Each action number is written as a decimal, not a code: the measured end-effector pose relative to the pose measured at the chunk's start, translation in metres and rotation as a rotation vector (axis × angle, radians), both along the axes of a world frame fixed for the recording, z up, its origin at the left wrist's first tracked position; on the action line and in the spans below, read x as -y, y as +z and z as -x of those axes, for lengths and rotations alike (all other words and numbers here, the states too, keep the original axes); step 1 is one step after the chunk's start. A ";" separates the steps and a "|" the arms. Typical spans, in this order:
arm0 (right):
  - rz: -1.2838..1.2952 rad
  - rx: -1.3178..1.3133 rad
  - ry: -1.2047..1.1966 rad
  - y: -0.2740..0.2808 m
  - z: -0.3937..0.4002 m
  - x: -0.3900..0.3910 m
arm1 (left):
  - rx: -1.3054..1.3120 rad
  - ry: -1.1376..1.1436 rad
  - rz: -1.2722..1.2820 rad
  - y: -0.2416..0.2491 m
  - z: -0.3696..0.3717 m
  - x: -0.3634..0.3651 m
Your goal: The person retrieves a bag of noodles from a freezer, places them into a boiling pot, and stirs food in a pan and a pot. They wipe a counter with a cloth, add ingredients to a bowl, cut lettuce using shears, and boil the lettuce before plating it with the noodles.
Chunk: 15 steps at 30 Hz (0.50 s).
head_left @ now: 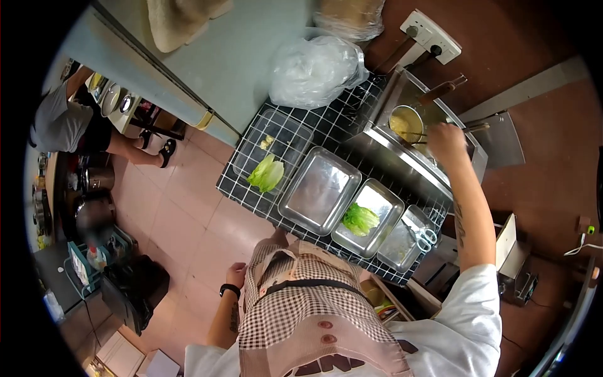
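Observation:
My right hand [447, 143] is closed around what look like long chopsticks [480, 127] over the steel cooker. Their other ends reach into a round pot [418, 114] with yellowish food [402, 124] in it. Beside the apron hangs my left hand [236, 275], its fingers loosely curled with nothing visible in them. On the tiled counter, lettuce leaves [267, 174] and small pale pieces [266, 142] lie on a clear tray [242, 160]. Next to it is a bare steel tray [319, 188]. Another steel tray [389, 210] holds lettuce [360, 218], and a third [392, 251] holds scissors [421, 237].
A bulging plastic bag [317, 72] stands at the counter's back. Power sockets [430, 36] with plugs are on the wall above the cooker [402, 147]. Another person [66, 122] stands at the far left. A black bin-like object [132, 289] stands at lower left.

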State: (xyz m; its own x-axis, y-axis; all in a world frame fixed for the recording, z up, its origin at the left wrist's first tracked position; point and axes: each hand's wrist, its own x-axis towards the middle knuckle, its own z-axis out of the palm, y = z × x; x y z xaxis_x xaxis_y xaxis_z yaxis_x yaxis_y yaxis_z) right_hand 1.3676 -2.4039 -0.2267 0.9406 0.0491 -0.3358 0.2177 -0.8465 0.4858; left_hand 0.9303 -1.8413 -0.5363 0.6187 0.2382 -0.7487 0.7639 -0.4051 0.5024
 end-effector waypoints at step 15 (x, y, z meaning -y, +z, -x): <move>-0.097 0.605 -0.039 0.260 0.105 -0.010 | 0.134 -0.175 -0.017 -0.004 -0.099 -0.002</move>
State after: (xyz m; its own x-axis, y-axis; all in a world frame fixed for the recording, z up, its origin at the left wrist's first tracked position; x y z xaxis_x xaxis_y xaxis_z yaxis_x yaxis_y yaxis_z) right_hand 1.2625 -2.3935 0.0334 0.9647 0.0143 0.2630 -0.1051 -0.8948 0.4340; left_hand 1.0291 -1.8391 -0.5407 0.7455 0.1305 -0.6536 0.6080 -0.5349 0.5867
